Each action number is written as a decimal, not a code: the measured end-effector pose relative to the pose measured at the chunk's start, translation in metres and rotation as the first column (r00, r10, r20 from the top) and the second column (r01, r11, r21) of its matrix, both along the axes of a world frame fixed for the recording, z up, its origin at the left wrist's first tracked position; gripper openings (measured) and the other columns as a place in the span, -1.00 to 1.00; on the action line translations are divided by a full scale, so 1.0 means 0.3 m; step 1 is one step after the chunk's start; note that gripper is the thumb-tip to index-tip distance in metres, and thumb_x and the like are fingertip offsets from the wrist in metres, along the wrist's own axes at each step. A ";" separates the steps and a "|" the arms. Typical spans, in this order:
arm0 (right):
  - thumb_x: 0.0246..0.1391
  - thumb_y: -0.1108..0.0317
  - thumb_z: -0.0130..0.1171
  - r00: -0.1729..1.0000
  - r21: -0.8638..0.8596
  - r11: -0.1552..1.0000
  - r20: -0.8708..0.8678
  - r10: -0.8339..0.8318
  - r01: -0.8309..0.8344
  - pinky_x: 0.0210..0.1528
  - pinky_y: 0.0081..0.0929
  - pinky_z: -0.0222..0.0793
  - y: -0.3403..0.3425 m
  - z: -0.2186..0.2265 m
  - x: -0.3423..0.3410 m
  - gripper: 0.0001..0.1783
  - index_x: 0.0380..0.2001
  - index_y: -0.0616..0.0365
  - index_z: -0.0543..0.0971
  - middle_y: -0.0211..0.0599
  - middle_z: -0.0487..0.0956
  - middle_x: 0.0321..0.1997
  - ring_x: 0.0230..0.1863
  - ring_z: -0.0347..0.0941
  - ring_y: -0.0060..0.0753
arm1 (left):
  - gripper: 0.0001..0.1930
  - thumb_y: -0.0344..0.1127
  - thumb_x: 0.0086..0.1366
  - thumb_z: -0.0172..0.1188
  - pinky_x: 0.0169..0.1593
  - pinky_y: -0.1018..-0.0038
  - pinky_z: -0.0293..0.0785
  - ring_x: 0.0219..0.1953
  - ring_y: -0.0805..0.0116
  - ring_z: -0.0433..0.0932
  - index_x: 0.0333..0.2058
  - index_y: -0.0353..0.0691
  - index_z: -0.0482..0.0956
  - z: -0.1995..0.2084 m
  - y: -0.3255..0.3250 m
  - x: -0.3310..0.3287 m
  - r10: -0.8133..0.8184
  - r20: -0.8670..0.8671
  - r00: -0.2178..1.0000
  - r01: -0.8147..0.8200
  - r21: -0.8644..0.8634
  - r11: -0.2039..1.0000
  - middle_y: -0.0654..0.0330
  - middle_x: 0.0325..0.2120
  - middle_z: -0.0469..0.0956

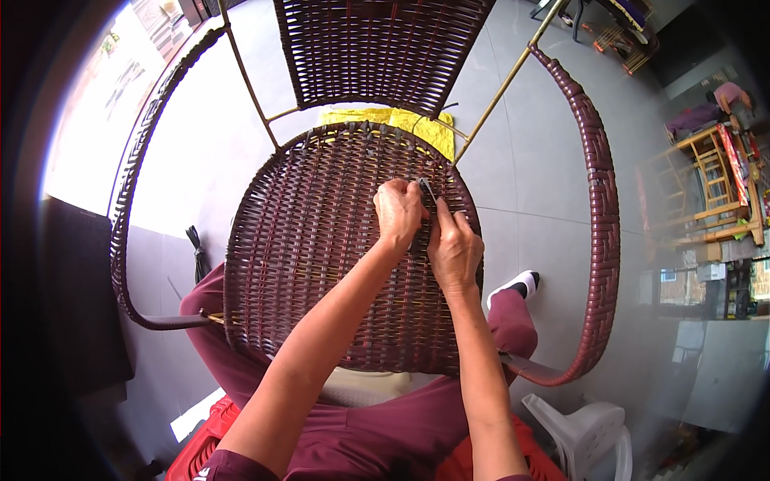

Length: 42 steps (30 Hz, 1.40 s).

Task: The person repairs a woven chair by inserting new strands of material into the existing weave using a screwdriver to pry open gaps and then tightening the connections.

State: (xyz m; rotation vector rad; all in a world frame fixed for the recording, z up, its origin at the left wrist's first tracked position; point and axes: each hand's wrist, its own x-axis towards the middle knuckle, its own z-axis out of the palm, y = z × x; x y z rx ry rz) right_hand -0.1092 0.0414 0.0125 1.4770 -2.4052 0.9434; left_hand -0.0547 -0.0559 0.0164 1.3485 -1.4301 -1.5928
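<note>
A chair with a woven dark brown seat (337, 208) stands before me, its backrest (377, 48) at the far side. Over the right part of the seat, my left hand (399, 212) is closed, fingers bent and pressed together. Just to its right, my right hand (455, 247) is also closed, its index finger reaching forward. A small narrow grey-black piece (427, 189) shows between the fingertips of both hands; its kind is not clear. The fingers hide what else they may grip and the weave beneath them.
Woven armrests curve along the left (132, 176) and right (601, 192) of the chair. A yellow cloth (437, 138) lies behind the seat. Dark strands (196, 250) hang at the left. A white plastic chair (581, 437) stands lower right. Another person (706, 112) is at far right, near bamboo frames.
</note>
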 end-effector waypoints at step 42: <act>0.01 0.45 0.04 0.982 -0.098 0.994 -0.176 -0.070 0.054 -0.72 -0.40 0.34 -0.004 -0.062 0.009 -0.73 -0.17 0.20 0.52 -0.21 0.42 -0.61 -0.72 0.40 -0.21 | -0.75 -0.32 0.16 0.06 -0.74 0.57 0.32 -0.82 0.51 0.36 -0.60 -0.38 0.52 -0.018 -0.027 -0.050 0.062 0.181 0.982 -0.036 -0.145 0.989 0.16 -0.80 0.47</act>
